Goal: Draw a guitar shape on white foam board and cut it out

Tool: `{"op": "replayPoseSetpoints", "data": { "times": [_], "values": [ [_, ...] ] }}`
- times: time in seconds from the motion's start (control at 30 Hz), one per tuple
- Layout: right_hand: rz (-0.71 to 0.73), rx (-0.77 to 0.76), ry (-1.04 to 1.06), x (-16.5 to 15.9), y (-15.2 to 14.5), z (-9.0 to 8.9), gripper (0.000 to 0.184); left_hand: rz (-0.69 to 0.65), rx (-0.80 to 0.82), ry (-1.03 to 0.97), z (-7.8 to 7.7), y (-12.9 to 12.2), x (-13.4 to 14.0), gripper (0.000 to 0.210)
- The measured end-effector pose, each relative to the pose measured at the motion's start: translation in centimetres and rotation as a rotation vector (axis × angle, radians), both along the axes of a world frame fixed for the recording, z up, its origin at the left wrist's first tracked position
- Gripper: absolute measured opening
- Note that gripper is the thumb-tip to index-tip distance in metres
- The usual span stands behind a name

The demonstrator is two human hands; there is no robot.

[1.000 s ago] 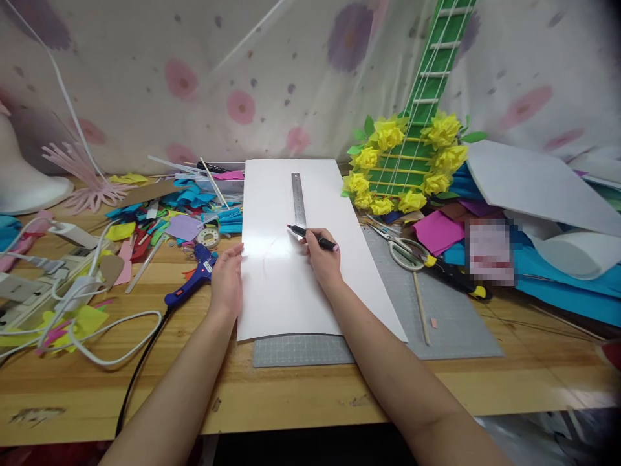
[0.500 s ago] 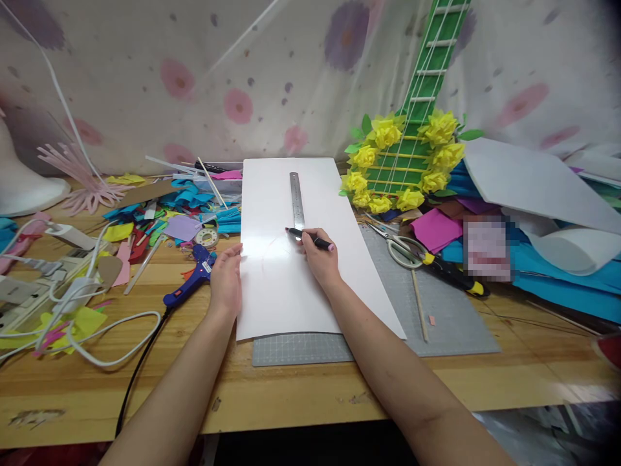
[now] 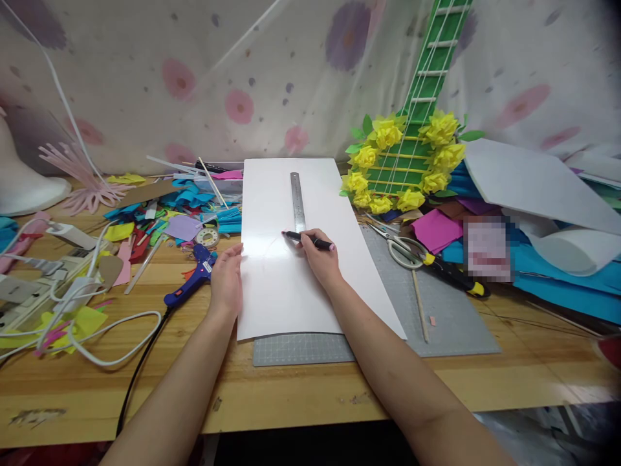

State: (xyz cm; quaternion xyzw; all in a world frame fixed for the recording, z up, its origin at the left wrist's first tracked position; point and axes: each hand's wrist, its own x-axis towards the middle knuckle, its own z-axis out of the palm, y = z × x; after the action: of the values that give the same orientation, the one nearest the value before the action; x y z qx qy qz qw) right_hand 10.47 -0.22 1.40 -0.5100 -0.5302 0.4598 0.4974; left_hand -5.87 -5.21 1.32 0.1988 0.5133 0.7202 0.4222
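A large white sheet (image 3: 281, 298) lies on the desk in front of me, partly over a grey cutting mat (image 3: 303, 353). In my right hand (image 3: 320, 255) is a black marker pen (image 3: 317, 242) with a pinkish end, its tip pointing left, close to or on the sheet. Faint thin lines show near the tip; glare hides some of them. A steel ruler (image 3: 296, 197) lies lengthwise on the sheet, just beyond the pen. My left hand (image 3: 227, 275) rests at the sheet's left edge, fingers loosely extended, fingertips against that edge.
Left stand a blue glue gun (image 3: 191, 281), a tape roll (image 3: 207, 237), a power strip (image 3: 43, 291) with cables, and coloured scraps. At right lie scissors (image 3: 405, 251), a yellow-black cutter (image 3: 456, 275) and a wooden stick (image 3: 420, 307). Behind leans a green guitar shape (image 3: 405, 165) with yellow flowers.
The pen tip has shifted slightly left and down over the sheet, and the pen lies flatter in my right hand. My left hand stays at the sheet's edge.
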Motion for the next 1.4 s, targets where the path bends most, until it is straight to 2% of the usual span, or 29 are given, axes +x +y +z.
{"op": "replayPoseSetpoints", "data": {
  "times": [0.07,0.13,0.3,0.43,0.67,0.87,0.97,1.23,1.4],
  "values": [
    [0.086,0.017,-0.026,0.1,-0.4,0.2,0.019,-0.005,0.007,0.013,-0.1,0.0,0.0,0.017],
    [0.114,0.032,-0.040,0.2,-0.6,0.3,0.021,-0.009,0.019,0.026,-0.1,0.0,-0.1,0.017],
    [0.014,0.047,-0.036,0.2,-0.1,0.0,0.023,-0.003,0.023,0.014,-0.2,0.0,-0.1,0.014],
    [0.029,0.060,-0.036,0.0,0.0,-0.1,0.021,-0.007,0.018,0.021,-0.1,0.0,-0.1,0.013],
    [0.274,0.015,-0.067,0.4,-0.6,0.4,0.018,0.001,0.010,-0.009,0.1,0.0,0.0,0.011],
    [0.161,0.029,-0.043,0.4,-0.2,0.1,0.018,-0.005,0.000,-0.022,0.3,-0.1,0.0,0.015],
    [0.152,0.043,-0.056,0.2,-0.3,0.0,0.021,-0.009,-0.008,-0.017,0.2,-0.1,0.1,0.016],
    [0.408,0.020,-0.068,0.6,-1.1,0.4,0.017,-0.008,0.019,-0.003,0.0,0.0,-0.1,0.013],
    [0.308,0.027,-0.042,0.6,-0.7,0.3,0.018,-0.013,0.011,-0.002,0.1,-0.1,0.0,0.016]
  ]
}}
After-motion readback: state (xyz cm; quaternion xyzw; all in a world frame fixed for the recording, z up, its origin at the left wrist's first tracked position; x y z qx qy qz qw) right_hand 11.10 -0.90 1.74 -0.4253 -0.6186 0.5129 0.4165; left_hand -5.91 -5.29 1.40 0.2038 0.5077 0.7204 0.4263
